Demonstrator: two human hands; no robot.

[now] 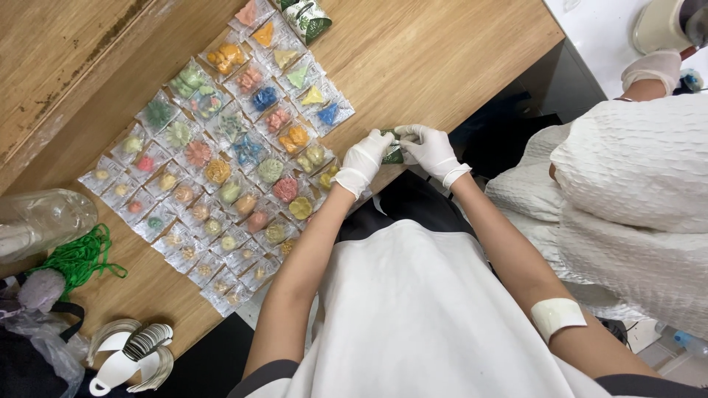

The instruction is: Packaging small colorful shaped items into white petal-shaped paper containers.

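Both gloved hands meet at the worktop [442, 59] edge. The left hand [365, 158] and right hand [431, 149] have their fingers [383, 141] pinched closed on a small green packet [393, 153], held between them just beside rows of clear sachets [221, 155] holding coloured shapes.

Small green-patterned packet [393, 154]; pinched between both gloved hands; at table edge.
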